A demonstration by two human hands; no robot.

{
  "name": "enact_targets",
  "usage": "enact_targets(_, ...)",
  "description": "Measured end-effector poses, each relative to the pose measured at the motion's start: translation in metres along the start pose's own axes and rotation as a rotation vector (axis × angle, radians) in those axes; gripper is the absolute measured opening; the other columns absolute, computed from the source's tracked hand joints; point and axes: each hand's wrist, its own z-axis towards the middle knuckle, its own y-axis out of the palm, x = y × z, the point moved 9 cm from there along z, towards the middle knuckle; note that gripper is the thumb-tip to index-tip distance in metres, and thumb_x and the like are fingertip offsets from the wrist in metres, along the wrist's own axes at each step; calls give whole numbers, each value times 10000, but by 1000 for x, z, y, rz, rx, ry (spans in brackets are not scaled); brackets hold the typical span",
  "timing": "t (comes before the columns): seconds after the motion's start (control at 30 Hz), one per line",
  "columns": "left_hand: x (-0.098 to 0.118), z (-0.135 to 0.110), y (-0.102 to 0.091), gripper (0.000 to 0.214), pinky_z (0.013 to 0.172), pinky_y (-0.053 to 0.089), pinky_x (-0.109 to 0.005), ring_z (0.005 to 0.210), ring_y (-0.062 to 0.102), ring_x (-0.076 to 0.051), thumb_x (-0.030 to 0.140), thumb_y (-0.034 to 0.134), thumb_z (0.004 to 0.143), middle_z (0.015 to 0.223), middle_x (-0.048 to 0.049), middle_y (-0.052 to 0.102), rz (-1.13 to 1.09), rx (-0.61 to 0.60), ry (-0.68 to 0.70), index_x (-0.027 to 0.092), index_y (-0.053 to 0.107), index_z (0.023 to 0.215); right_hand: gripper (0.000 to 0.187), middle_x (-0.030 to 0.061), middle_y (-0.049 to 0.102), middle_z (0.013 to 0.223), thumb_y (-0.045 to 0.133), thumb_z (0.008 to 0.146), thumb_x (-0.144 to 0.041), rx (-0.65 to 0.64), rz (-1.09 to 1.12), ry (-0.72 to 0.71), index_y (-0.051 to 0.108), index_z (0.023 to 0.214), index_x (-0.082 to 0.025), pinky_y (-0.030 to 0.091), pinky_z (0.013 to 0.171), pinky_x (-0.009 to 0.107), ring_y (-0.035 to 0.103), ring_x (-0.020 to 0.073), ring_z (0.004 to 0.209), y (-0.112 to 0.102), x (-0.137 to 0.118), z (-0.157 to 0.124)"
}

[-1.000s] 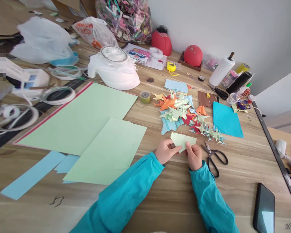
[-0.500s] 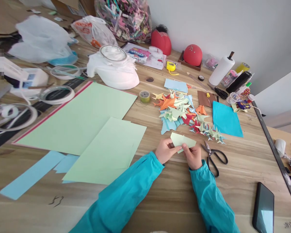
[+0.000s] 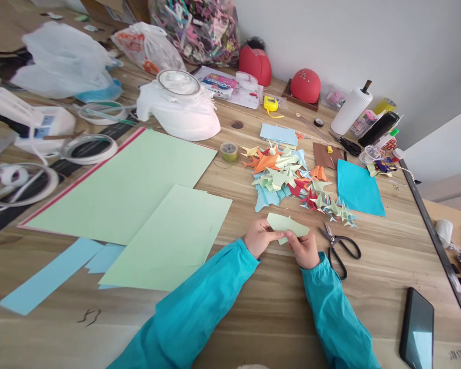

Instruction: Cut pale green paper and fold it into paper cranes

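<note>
Both of my hands pinch a small pale green folded paper (image 3: 286, 224) just above the wooden table (image 3: 276, 307). My left hand (image 3: 259, 237) grips its left edge, and my right hand (image 3: 303, 248) grips its lower right part, fingers closed. A heap of folded paper shapes (image 3: 288, 179) in orange, green, blue and red lies just beyond the hands. Black scissors (image 3: 338, 247) rest right of my right hand.
Two large pale green sheets (image 3: 138, 189) and blue strips (image 3: 46, 279) lie to the left. A teal sheet (image 3: 357, 188) lies at the right, a phone (image 3: 418, 325) at the near right. Tape rolls (image 3: 88, 148), a white container (image 3: 180, 107), plastic bags and red balls (image 3: 305, 86) crowd the back.
The green paper has tilted flatter and lower between my fingers. My hands have stayed in nearly the same place.
</note>
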Motion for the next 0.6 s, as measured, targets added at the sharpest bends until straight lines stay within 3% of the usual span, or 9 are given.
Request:
enact_targets(0.23,0,0,3,394,698,552,-366,767,684,-260,356,852,508,784,-67,744,13,-43,-18,123,735,804,599,-15,429,397,522,797,-650,15,14,17,465,402,-203,294,418,248,346,95,394,-1,-2,0)
enact_targets(0.37,-3,0,2,413,675,553,-354,755,681,-254,383,853,501,771,-71,742,37,-9,-24,119,729,793,596,-15,426,397,518,802,-648,29,16,37,478,412,-199,277,414,244,337,91,394,-2,-1,0)
enact_targets(0.6,-2,2,-3,476,750,555,-369,820,691,-267,370,887,433,788,-69,745,2,52,24,129,706,802,556,-16,438,397,559,798,-606,70,43,73,493,426,-199,302,410,248,365,98,394,-5,8,-1)
